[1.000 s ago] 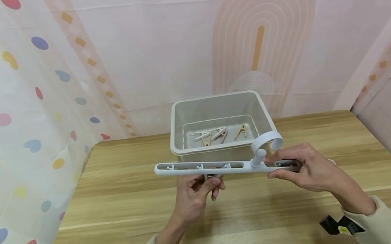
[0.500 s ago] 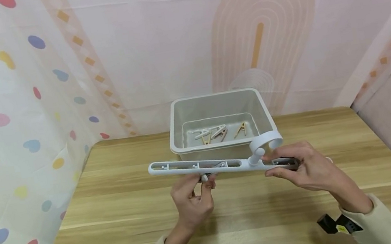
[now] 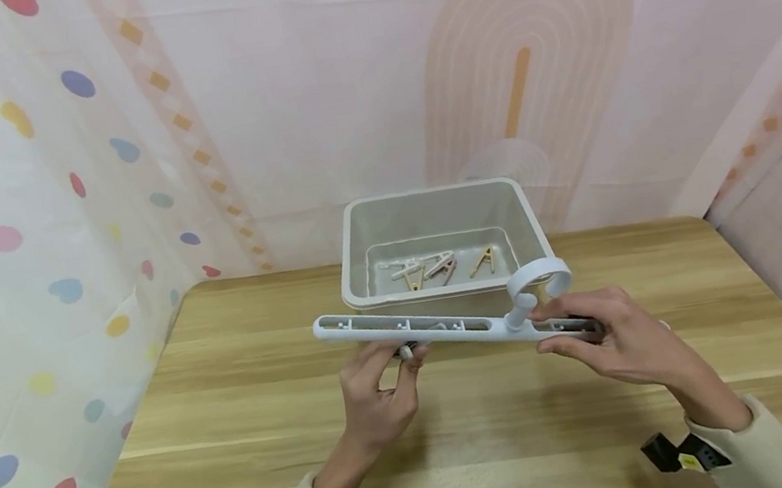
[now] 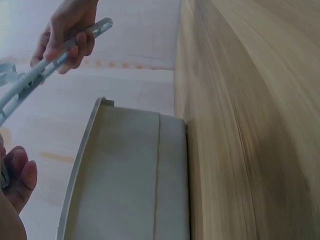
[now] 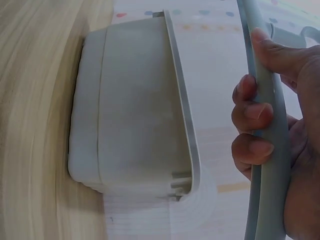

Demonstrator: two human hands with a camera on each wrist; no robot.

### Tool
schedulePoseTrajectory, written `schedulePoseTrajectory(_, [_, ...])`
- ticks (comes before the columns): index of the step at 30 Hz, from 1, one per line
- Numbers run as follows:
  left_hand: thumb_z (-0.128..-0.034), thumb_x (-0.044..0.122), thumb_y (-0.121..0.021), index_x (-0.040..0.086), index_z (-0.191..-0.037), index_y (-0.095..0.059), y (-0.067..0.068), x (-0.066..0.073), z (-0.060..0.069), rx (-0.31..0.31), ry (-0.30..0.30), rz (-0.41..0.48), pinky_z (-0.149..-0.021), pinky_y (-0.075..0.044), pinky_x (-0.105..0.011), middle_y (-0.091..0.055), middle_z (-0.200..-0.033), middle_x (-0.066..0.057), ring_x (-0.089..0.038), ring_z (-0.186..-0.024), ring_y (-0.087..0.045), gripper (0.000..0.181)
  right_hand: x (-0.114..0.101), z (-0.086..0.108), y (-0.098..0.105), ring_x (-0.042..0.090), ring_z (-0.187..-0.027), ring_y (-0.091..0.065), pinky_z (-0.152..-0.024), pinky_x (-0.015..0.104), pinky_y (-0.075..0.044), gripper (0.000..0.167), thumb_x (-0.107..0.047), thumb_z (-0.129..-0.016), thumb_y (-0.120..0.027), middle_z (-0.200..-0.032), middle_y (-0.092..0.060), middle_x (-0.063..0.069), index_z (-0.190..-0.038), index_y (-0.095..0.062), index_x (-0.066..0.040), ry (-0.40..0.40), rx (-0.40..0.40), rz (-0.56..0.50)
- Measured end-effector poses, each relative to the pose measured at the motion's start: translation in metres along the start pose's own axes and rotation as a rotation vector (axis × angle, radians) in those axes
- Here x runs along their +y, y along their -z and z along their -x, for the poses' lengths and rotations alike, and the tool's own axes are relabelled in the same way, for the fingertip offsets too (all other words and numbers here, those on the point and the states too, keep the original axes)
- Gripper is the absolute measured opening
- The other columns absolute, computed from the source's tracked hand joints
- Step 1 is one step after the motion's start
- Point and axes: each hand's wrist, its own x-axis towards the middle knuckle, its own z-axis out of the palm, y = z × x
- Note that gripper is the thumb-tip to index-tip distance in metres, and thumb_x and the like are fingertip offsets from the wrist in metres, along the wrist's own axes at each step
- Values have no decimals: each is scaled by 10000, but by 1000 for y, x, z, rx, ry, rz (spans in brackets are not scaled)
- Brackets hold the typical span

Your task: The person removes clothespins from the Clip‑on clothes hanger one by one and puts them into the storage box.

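A white plastic hanger bar (image 3: 498, 330) with long slots and a curved hook (image 3: 537, 268) is held level above the table. My right hand (image 3: 624, 331) grips its right end, fingers wrapped round it in the right wrist view. Under the left half of the bar, my left hand (image 3: 377, 402) pinches a small grey clip (image 3: 407, 351) between thumb and fingertips. Most of that clip is hidden by the fingers and the bar, so I cannot tell whether it is attached. In the left wrist view, only part of the left hand (image 4: 20, 177) shows at the edge.
Behind the hanger, a grey plastic bin (image 3: 432, 217) stands against the patterned backdrop. Several white, yellow and pinkish clothespins (image 3: 439, 262) lie on its floor. The wooden table (image 3: 245, 384) reaches out to both sides.
The left hand has turned at the wrist and shifted the clip slightly, still pinching it beneath the bar. The hanger swayed left, then back right, its left end now slightly higher. The right hand keeps its grip.
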Motion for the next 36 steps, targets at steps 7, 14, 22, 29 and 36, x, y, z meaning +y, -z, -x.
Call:
schedulePoseTrajectory(7, [-937,7,-710,-8,-1009,-711,10,-7,4,-111,91,44,-677,-569,-177,-734,-876,-118,-162,-689,-686,73,0,3,5,27,-793,-691,-723,150,-539,425,52,-770,-838,-1032,-782,17,-1111,-744,-184,-23,-4,-1])
schedulePoseTrajectory(14, [-841,-103,-721,41,-1041,-721,22,-18,2,-202,121,51,-555,-471,-134,-720,-820,-63,-73,-592,-574,246,4,7,7,21,-769,-674,-703,149,-531,448,69,-776,-828,-1030,-775,-1,-1128,-739,-193,-3,14,-18])
schedulePoseTrajectory(22, [-821,-135,-731,87,-998,-729,36,-31,-10,-300,183,31,-547,-473,-163,-685,-775,-15,-64,-592,-547,284,7,11,11,7,-728,-646,-671,144,-518,449,84,-790,-811,-1022,-770,-8,-1140,-733,-186,-5,9,-40])
schedulePoseTrajectory(29, [-811,-132,-715,53,-1017,-745,47,-39,-22,-308,194,-6,-603,-492,-153,-741,-834,-67,-80,-635,-612,279,10,15,10,18,-736,-659,-672,146,-527,471,97,-784,-809,-1038,-770,-6,-1159,-731,-177,26,12,-52])
schedulePoseTrajectory(36, [-815,-127,-674,42,-1104,-750,53,-47,-34,-361,238,-20,-846,-514,-144,-779,-1019,-114,-157,-912,-719,344,11,16,11,6,-738,-653,-675,148,-526,455,82,-803,-805,-1026,-765,-29,-1158,-730,-193,-27,-20,-49])
